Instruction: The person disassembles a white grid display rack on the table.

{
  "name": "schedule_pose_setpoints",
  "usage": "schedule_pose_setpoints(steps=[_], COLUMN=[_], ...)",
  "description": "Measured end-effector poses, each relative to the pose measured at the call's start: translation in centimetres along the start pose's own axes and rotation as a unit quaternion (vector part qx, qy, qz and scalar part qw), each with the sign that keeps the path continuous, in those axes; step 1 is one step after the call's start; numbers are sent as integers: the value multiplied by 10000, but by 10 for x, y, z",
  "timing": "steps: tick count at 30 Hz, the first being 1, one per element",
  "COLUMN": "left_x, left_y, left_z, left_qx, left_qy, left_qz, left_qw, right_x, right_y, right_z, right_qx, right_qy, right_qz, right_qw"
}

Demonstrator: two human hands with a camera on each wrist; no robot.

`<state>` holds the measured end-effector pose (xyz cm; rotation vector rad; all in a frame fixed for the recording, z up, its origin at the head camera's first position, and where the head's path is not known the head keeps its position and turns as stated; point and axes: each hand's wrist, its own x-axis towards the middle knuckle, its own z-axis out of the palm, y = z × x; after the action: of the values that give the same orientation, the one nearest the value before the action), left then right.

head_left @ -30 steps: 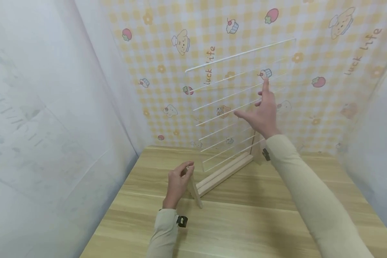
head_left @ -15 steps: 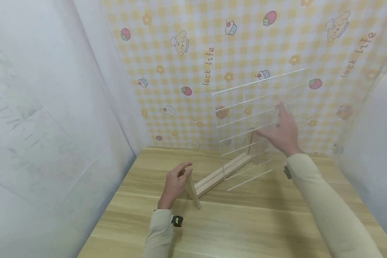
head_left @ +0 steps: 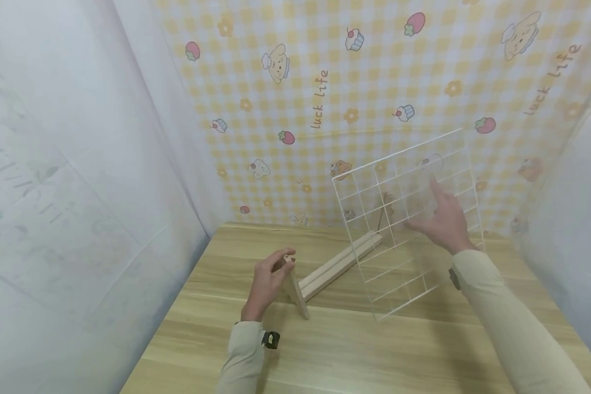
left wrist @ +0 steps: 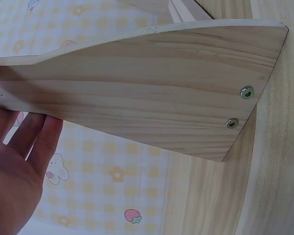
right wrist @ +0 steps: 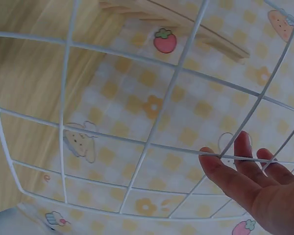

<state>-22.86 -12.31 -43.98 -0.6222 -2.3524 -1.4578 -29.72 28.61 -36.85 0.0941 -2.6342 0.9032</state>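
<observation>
A wooden stand (head_left: 342,262) rests on the table, two long bars joining its upright side panels. My left hand (head_left: 265,282) grips the upper end of the near side panel (left wrist: 152,88), whose lower end shows two metal bolts (left wrist: 247,92). In the head view, a white wire grid panel (head_left: 398,154) is tilted over the right part of the stand, its lower edge near the tabletop. My right hand (head_left: 448,224) holds this grid; in the right wrist view its fingers (right wrist: 245,147) are hooked at the wires. The stand's far side panel shows through the grid.
The wood-grain table (head_left: 354,355) extends under everything. Behind it hangs a yellow checked cloth (head_left: 256,87) with cartoon prints. White sheeting (head_left: 69,191) encloses the left, and more white sheeting (head_left: 581,202) stands on the right.
My right hand has carried the wire grid down and to the right, away from above the stand's middle. My left hand has stayed on the side panel, and the stand has barely moved.
</observation>
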Motion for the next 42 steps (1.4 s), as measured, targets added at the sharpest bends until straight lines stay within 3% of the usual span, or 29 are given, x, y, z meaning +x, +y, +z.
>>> schedule_pose_setpoints(steps=[7, 13, 19, 26, 34, 42], left_x=[-6, -11, -17, -23, -32, -40], left_y=[2, 8, 8, -13, -13, -9], left_z=[3, 4, 9, 20, 21, 27], left_qx=[111, 145, 191, 387, 605, 774], left_qy=[182, 291, 468, 869, 945, 1095], left_qz=[-141, 14, -30, -296, 282, 364], left_qw=[9997, 9995, 9987, 9950, 9933, 9903], right_x=[-7, -13, -20, -23, -26, -32], right_y=[13, 29, 45, 58, 65, 68], right_z=[6, 13, 19, 23, 31, 38], right_qx=[-238, -198, -227, -325, -411, -560], right_qy=[-470, -858, -1094, -1289, -1887, -2152], right_qz=[-112, -185, -275, -431, -630, -857], right_qw=[9985, 9959, 9934, 9902, 9791, 9712])
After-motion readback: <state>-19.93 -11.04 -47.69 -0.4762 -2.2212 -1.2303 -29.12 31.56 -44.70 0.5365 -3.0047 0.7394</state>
